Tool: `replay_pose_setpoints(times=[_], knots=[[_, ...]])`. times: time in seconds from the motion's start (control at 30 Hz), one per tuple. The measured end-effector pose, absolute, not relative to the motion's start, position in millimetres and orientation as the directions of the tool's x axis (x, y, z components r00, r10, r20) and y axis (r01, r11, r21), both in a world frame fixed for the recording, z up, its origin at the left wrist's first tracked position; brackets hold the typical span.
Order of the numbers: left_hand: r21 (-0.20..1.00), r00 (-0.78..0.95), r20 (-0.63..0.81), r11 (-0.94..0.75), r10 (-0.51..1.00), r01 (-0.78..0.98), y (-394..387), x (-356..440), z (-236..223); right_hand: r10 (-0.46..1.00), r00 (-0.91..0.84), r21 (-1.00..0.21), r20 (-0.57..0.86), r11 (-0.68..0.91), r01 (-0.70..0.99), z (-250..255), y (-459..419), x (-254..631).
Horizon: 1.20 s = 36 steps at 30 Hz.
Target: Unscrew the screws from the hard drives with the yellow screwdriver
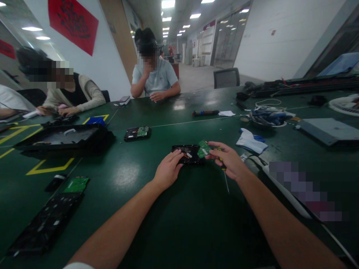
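Note:
A black hard drive lies on the green table in front of me. My left hand grips its left end, fingers over the top and thumb at the near edge. Between thumb and fingertips of my right hand is a small green circuit board, tilted over the drive's right end. The same hand also keeps hold of a screwdriver with a yellow and black handle, its thin shaft pointing down toward me. Beyond the left hand sits another hard drive with its green board showing.
Left are a black tray and a row of black drives with a green board. Right are a white-blue glove, a power strip, a plate of blue gloves and a metal case. People sit across the table.

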State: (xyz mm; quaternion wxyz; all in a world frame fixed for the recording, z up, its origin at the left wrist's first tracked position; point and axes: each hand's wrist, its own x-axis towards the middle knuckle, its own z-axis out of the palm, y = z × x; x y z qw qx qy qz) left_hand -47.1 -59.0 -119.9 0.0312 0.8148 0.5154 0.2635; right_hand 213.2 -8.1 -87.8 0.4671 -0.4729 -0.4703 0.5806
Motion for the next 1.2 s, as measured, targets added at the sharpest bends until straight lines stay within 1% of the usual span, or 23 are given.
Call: replay_pose_setpoints(times=[0.1, 0.17, 0.23, 0.33, 0.4, 0.43, 0.5, 0.6, 0.7, 0.8, 0.97, 1.2], knots=[[0.368, 0.227, 0.506, -0.446, 0.832, 0.816, -65, -42, -113, 0.977, -0.179, -0.976, -0.118, -0.147, -0.158, -90, -15, 200], [0.405, 0.166, 0.517, -0.411, 0.840, 0.817, -68, -39, -110, 0.972, -0.201, -0.978, -0.119, -0.150, -0.145, -91, -17, 194], [0.447, 0.152, 0.450, -0.370, 0.880, 0.814, -71, -36, -109, 0.971, -0.207, -0.988, -0.122, -0.138, -0.064, -92, -18, 193], [0.480, 0.173, 0.294, -0.301, 0.940, 0.824, -75, -30, -108, 0.975, -0.197, -0.984, -0.100, -0.068, 0.167, -96, -18, 197], [0.464, 0.191, 0.213, -0.271, 0.958, 0.843, -78, -27, -105, 0.978, -0.195, -0.955, -0.075, -0.014, 0.296, -99, -18, 199], [0.449, 0.206, 0.180, -0.267, 0.962, 0.853, -79, -25, -103, 0.980, -0.190, -0.942, -0.066, 0.002, 0.336, -101, -18, 199], [0.412, 0.247, 0.120, -0.274, 0.962, 0.869, -82, -21, -98, 0.983, -0.170, -0.924, -0.063, 0.006, 0.382, -103, -17, 200], [0.338, 0.291, 0.068, -0.296, 0.954, 0.893, -84, -16, -93, 0.988, -0.137, -0.906, -0.077, -0.012, 0.424, -105, -17, 198], [0.280, 0.302, 0.043, -0.302, 0.952, 0.911, -85, -14, -91, 0.982, -0.158, -0.883, -0.102, -0.017, 0.469, -103, -17, 198], [0.248, 0.306, 0.034, -0.305, 0.951, 0.920, -84, -13, -92, 0.977, -0.177, -0.870, -0.120, -0.018, 0.492, -101, -18, 198], [0.229, 0.295, 0.037, -0.295, 0.955, 0.928, -83, -14, -95, 0.977, -0.178, -0.876, -0.121, -0.021, 0.482, -101, -19, 197], [0.239, 0.285, 0.006, -0.278, 0.959, 0.930, -83, -12, -91, 0.978, -0.179, -0.861, -0.111, -0.005, 0.509, -103, -19, 197]])
